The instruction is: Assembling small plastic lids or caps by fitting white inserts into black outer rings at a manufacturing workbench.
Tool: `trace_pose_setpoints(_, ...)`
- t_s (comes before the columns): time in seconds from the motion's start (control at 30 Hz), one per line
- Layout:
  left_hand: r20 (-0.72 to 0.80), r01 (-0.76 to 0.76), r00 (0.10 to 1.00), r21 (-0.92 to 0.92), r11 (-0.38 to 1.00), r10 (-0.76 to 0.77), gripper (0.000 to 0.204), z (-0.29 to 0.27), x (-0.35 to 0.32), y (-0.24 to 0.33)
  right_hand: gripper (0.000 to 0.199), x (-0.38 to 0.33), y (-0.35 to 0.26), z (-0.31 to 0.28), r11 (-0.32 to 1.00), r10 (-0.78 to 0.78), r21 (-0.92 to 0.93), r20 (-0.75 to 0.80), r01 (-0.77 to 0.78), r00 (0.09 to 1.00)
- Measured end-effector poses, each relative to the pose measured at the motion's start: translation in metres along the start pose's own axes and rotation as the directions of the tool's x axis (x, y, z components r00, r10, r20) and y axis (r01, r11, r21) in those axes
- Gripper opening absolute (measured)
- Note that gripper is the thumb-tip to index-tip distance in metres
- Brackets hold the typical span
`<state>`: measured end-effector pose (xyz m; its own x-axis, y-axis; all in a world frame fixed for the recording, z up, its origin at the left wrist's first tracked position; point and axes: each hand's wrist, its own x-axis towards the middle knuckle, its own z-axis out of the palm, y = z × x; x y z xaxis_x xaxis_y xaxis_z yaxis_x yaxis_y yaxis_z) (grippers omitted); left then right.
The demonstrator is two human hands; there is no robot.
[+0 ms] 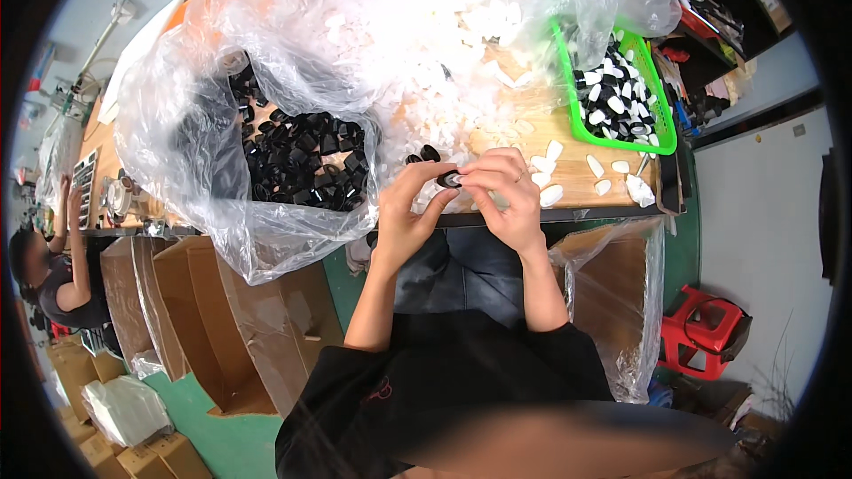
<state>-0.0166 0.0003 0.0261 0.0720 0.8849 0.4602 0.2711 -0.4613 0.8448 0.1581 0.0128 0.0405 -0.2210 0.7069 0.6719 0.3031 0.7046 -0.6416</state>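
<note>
Close to the table's front edge, my left hand (410, 215) pinches a small black oval part (449, 179) between thumb and fingertips. My right hand (508, 200) meets it from the other side, its fingers closed at the part. Something pale shows inside the oval, too small to make out. Just beyond my left fingers lie a few loose black pieces (429, 153). Beside my right hand several white rounded pieces (551, 195) are scattered on the wooden tabletop (579, 179).
On the left a clear plastic bag (302, 235) holds many black parts (306, 160). White pieces (426, 18) heap at the back. A green basket (665, 129) of black-and-white pieces stands right. Cardboard boxes (200, 302) and a red stool (701, 333) are below; another person (67, 279) sits far left.
</note>
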Motion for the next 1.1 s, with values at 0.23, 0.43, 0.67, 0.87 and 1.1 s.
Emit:
trace_pose_setpoints(0.23, -0.006, -0.121, 0.993, 0.045, 0.992, 0.122, 0.031, 0.0, 0.003, 0.001, 0.012, -0.002, -0.004, -0.001, 0.991, -0.015, -0.133, 0.044, 0.021, 0.999)
trace_pose_setpoints(0.43, -0.027, -0.14, 0.989, 0.125, 0.982, 0.145, 0.032, -0.003, 0.002, -0.004, 0.011, -0.009, 0.049, -0.015, 0.953, 0.298, 0.076, -0.05, -0.294, 0.953)
trace_pose_setpoints(0.67, -0.046, 0.031, 0.999, 0.05, 0.998, -0.028, 0.031, -0.001, 0.002, 0.004, 0.008, -0.007, 0.119, -0.052, 0.693, 0.414, -0.626, -0.061, -0.358, 0.908)
trace_pose_setpoints(0.87, -0.064, 0.06, 0.996, 0.034, 0.998, -0.057, 0.032, 0.006, -0.002, -0.012, 0.012, -0.006, 0.036, -0.015, 0.985, 0.139, -0.102, 0.011, -0.137, 0.99)
trace_pose_setpoints(1.1, -0.072, 0.107, 0.99, -0.138, 0.985, -0.118, 0.026, 0.012, -0.001, -0.006, 0.023, -0.008, 0.011, -0.004, 0.887, -0.106, -0.425, 0.191, 0.179, 0.976)
